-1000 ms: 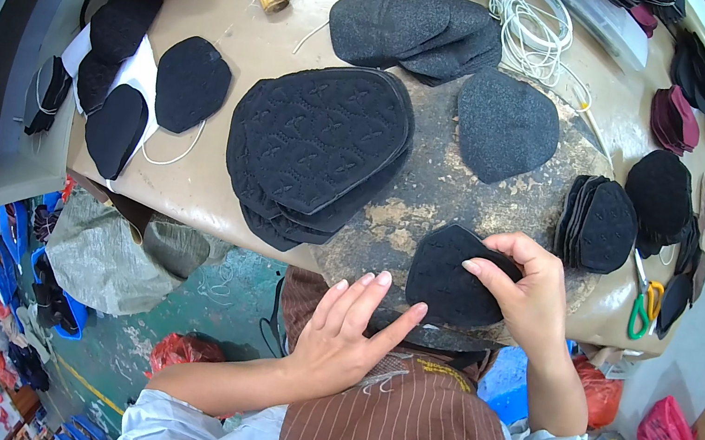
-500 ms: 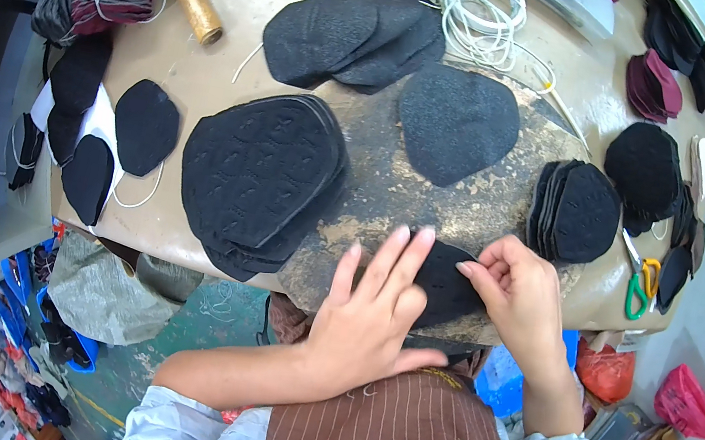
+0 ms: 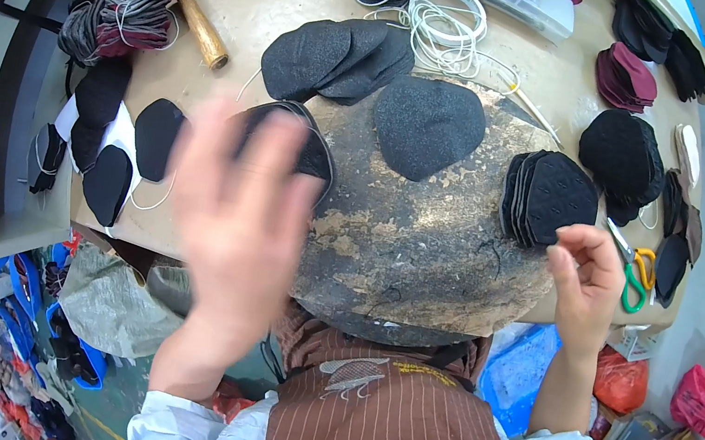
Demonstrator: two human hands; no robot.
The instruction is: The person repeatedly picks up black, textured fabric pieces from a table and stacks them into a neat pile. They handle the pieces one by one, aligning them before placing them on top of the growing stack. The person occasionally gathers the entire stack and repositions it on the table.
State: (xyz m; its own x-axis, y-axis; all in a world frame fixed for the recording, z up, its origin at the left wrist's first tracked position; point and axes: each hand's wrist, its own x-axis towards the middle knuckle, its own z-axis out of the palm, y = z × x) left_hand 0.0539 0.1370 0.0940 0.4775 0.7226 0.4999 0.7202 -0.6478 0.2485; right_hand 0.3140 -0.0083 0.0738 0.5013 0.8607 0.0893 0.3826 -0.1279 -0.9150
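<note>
My left hand (image 3: 235, 218), blurred by motion, reaches with outstretched fingers over the pile of large black embossed fabric pieces (image 3: 316, 157) on the left, hiding much of it. Whether it touches the pile I cannot tell. At the right, my right hand (image 3: 590, 273) is beside the lower right edge of a stack of smaller black embossed pieces (image 3: 563, 201). Its fingers are curled, thumb and index tips slightly apart, with nothing visible between them. A worn, flaking board (image 3: 402, 257) lies between my hands. On its far part rests one smooth black rounded piece (image 3: 430, 130).
Scissors (image 3: 636, 278) with green and yellow handles lie right of my right hand. Farther back are overlapping black pieces (image 3: 334, 57), coiled white cord (image 3: 448, 25) and a wooden handle (image 3: 203, 26). Maroon pieces (image 3: 626, 77) sit at the far right.
The black piece under my hands on the near board is gone from there. My left hand has moved left over the large pile, my right hand rightward to the smaller stack. The view has shifted slightly.
</note>
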